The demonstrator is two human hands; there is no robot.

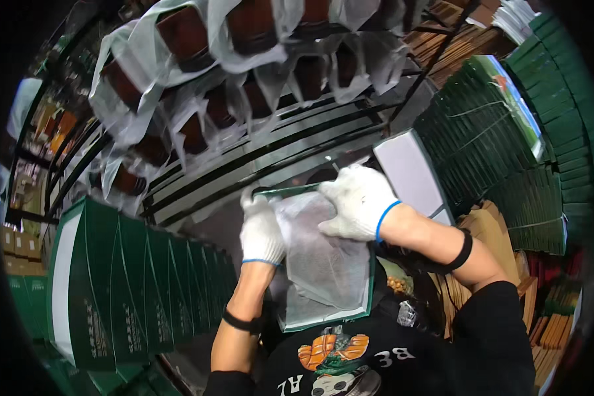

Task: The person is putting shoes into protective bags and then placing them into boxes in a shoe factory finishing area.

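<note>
Left hand [263, 231]: fingers grasping box [330, 317] by its left side, I judge for steadiness; right hand [360, 201]: fingers over white wrap [327, 270], pinching or pressing, cannot tell; box before shirt [435, 360], easy reach; green boxes [138, 284] rowed left

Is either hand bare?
No, the left hand and right hand both wear white gloves with blue cuff edges.

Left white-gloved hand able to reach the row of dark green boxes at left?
Probably yes: the left hand is near the row of boxes, nothing visible between, though it's now on the green-edged white box.
</note>
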